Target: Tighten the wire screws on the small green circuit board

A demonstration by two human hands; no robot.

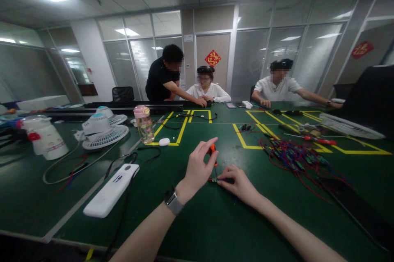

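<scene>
My left hand (199,164) is closed around the orange and black handle of a screwdriver (213,151), with some fingers stretched out past it. The thin shaft points down at a small green circuit board (214,180) on the table. Fingertips of my right hand (235,181) pinch that board from the right and hold it against the green surface. Red wire shows at the board's left end, and something dark lies partly under my right fingers. Whether the screwdriver tip touches a screw is too small to tell.
A heap of wired circuit boards (295,153) lies to the right, near a red-handled screwdriver (320,140). On the left are a white power bank (111,190), a pink-lidded bottle (143,124), a white fan (104,131) and a white jug (46,137). Three people sit or stand across the table (197,229).
</scene>
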